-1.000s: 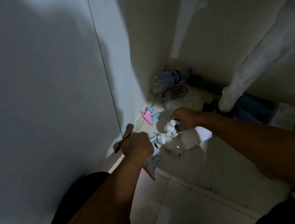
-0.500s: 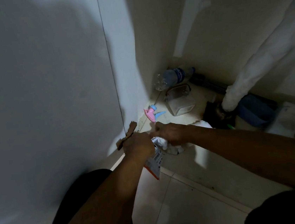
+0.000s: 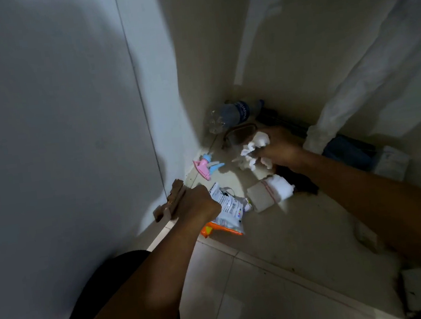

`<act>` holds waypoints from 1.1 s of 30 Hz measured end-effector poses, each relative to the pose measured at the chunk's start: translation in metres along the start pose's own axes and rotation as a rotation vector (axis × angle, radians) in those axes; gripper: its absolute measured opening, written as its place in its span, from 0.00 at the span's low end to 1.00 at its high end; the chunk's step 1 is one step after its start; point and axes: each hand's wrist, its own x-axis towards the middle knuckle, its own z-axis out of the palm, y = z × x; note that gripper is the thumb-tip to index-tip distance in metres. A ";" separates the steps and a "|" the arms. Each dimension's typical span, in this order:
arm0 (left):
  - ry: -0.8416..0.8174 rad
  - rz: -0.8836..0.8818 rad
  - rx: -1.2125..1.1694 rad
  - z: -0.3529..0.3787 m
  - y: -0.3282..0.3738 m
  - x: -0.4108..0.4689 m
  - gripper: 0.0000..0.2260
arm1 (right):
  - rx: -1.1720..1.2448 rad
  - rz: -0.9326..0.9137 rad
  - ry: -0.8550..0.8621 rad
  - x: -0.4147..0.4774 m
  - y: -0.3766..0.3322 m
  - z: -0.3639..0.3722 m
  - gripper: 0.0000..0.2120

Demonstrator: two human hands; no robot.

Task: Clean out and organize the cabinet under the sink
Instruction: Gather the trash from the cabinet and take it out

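**A:** Start at the fingers. What have they got?

**B:** The right hand point(image 3: 279, 149) has its fingers point(image 3: 261, 153) curled tight around a wad of crumpled white paper point(image 3: 253, 150), bunched so it comes out in one go. The left hand point(image 3: 198, 204) is closed too, pinning a printed packet point(image 3: 227, 210) and a brown cardboard piece point(image 3: 171, 203) together (how many fingers are on each I cannot tell, the knuckles hide it).

**A:** Why hold rubbish in the left at all?

**B:** My guess is it serves as the collecting hand, so the right stays free to pick.

**A:** Take the pink and blue spray nozzle point(image 3: 206, 166) as the marker. Where is everything?

**B:** It lies on the cabinet floor point(image 3: 303, 222) against the left wall. The paper wad is to its right, held above the floor. The left hand is just in front of it, at the cabinet's front edge. A white wrapped bundle point(image 3: 268, 194) lies in front and to the right. Behind it, in the back corner, a clear plastic bottle point(image 3: 230, 116) lies on its side, with a clear tub point(image 3: 240, 133) just in front of that, partly hidden by the right hand. Farther right stands the wrapped drain pipe point(image 3: 354, 95), with a dark blue thing point(image 3: 347, 153) at its foot.

**A:** So how far along?

**B:** Early, I'd say; most of the clutter is still inside the cabinet.
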 end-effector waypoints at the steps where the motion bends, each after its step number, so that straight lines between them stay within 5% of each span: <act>1: 0.005 0.005 -0.054 0.001 0.004 0.000 0.08 | 0.171 0.077 -0.017 -0.005 0.003 -0.006 0.09; 5: -0.082 -0.043 -0.468 0.015 0.028 0.001 0.15 | 0.669 0.231 -0.344 -0.047 0.008 -0.015 0.06; 11: -0.200 -0.089 -0.804 0.049 0.068 -0.001 0.13 | 0.759 0.371 -0.307 -0.096 0.036 -0.005 0.10; 14: -0.256 -0.075 -0.946 0.061 0.079 -0.006 0.14 | 0.552 0.319 -0.235 -0.106 0.047 -0.008 0.16; 16: -0.304 -0.101 -1.035 0.065 0.088 -0.007 0.14 | 0.311 0.253 -0.109 -0.110 0.052 -0.008 0.10; 17: -0.352 -0.123 -1.085 0.065 0.094 -0.008 0.16 | 0.218 0.210 -0.046 -0.110 0.054 -0.007 0.05; 21: -0.486 -0.082 -1.061 0.064 0.100 -0.012 0.28 | -0.110 0.044 0.041 -0.107 0.059 0.002 0.11; 23: -0.454 0.004 -0.979 0.065 0.090 -0.011 0.19 | -0.132 -0.003 0.044 -0.104 0.056 0.010 0.02; 26: -0.366 0.000 -0.987 0.068 0.072 0.001 0.02 | -0.173 -0.023 -0.030 -0.099 0.045 0.023 0.13; 33: -0.183 -0.059 -1.012 0.057 0.052 0.017 0.04 | -0.046 -0.009 -0.276 -0.071 0.016 0.007 0.16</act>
